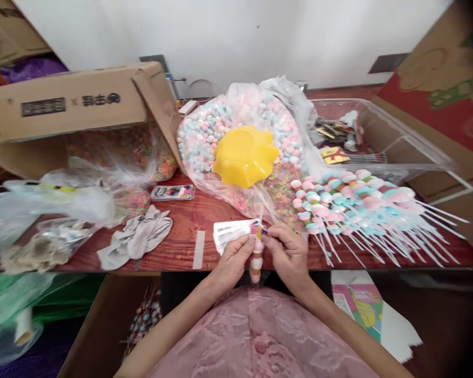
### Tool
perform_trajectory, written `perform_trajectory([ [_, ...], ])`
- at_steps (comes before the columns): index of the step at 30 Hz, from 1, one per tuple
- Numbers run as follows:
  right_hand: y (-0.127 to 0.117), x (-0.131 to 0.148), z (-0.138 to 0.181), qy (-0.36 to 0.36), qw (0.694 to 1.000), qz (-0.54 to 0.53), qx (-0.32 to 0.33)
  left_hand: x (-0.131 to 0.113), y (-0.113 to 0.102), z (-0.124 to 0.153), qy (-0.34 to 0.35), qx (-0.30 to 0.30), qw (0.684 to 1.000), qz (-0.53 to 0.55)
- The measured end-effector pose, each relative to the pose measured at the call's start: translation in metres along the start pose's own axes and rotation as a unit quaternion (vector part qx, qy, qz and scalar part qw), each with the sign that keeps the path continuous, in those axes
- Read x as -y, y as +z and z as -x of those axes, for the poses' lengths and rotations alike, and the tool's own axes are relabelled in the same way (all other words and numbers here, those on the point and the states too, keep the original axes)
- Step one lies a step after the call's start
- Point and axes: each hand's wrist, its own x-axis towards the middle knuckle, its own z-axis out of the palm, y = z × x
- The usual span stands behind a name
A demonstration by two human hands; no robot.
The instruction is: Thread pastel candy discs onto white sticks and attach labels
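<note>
My left hand [236, 254] is closed around the upper part of a marshmallow skewer [256, 264], whose pink, white and brown pieces hang over the table's front edge. At the top of this skewer my right hand [289, 251] pinches a small purple and coloured bit, perhaps the edge of a label; the fingers partly hide it. White printed tags [230, 231] fan out behind my left fingers, and I cannot tell whether they are attached. To the right lies a pile of finished-looking marshmallow skewers [350, 197] with white sticks pointing toward the front.
A yellow wavy bowl [244, 155] rests upside down on a clear bag of marshmallows [199, 131] and ring candies. Left are a cardboard box [74, 105], a grey cloth [137, 239] and a pack of cards [172, 192]. A clear plastic bin [402, 136] stands back right.
</note>
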Motion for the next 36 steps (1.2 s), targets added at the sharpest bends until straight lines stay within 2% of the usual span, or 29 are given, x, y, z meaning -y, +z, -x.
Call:
perform_trajectory([
  [3, 0.005, 0.001, 0.004, -0.057, 0.997, 0.051, 0.004, -0.001, -0.005, 0.003, -0.014, -0.019, 0.999, -0.03],
  [6, 0.007, -0.002, 0.004, -0.084, 0.992, 0.094, 0.009, -0.011, -0.012, -0.001, -0.048, 0.007, 0.998, -0.037],
  [9, 0.002, -0.004, 0.005, -0.067, 0.992, 0.109, 0.005, -0.024, -0.016, -0.009, -0.09, 0.051, 0.993, -0.057],
  [12, -0.003, -0.004, 0.008, -0.019, 0.998, 0.051, -0.034, -0.03, -0.01, -0.016, -0.114, 0.09, 0.986, -0.084],
  [15, -0.01, -0.003, 0.01, 0.017, 0.996, 0.005, -0.09, -0.032, 0.004, -0.021, -0.119, 0.086, 0.987, -0.069],
  [17, -0.018, -0.001, 0.009, -0.005, 0.993, 0.05, -0.108, -0.033, 0.012, -0.024, -0.13, 0.073, 0.988, -0.03],
  [19, -0.029, 0.0, 0.008, -0.097, 0.981, 0.151, -0.07, -0.035, 0.016, -0.025, -0.135, 0.062, 0.989, -0.005],
  [22, -0.044, 0.0, 0.006, -0.261, 0.915, 0.304, 0.052, -0.04, 0.006, -0.023, -0.123, 0.063, 0.99, -0.036],
  [24, -0.046, -0.002, 0.007, -0.308, 0.878, 0.352, 0.1, -0.041, -0.007, -0.02, -0.131, 0.092, 0.983, -0.092],
  [26, -0.042, -0.006, 0.01, -0.32, 0.869, 0.359, 0.118, -0.039, -0.021, -0.015, -0.158, 0.13, 0.967, -0.151],
  [29, -0.03, -0.01, 0.018, -0.315, 0.877, 0.334, 0.142, -0.034, -0.037, -0.007, -0.184, 0.173, 0.949, -0.189],
  [33, -0.02, -0.007, 0.024, -0.286, 0.882, 0.314, 0.205, -0.036, -0.045, 0.001, -0.205, 0.239, 0.92, -0.233],
  [35, -0.017, -0.005, 0.024, -0.238, 0.89, 0.308, 0.238, -0.039, -0.042, 0.007, -0.176, 0.25, 0.9, -0.312],
  [36, -0.016, -0.004, 0.024, -0.203, 0.897, 0.301, 0.253, -0.041, -0.038, 0.01, -0.135, 0.241, 0.888, -0.367],
])
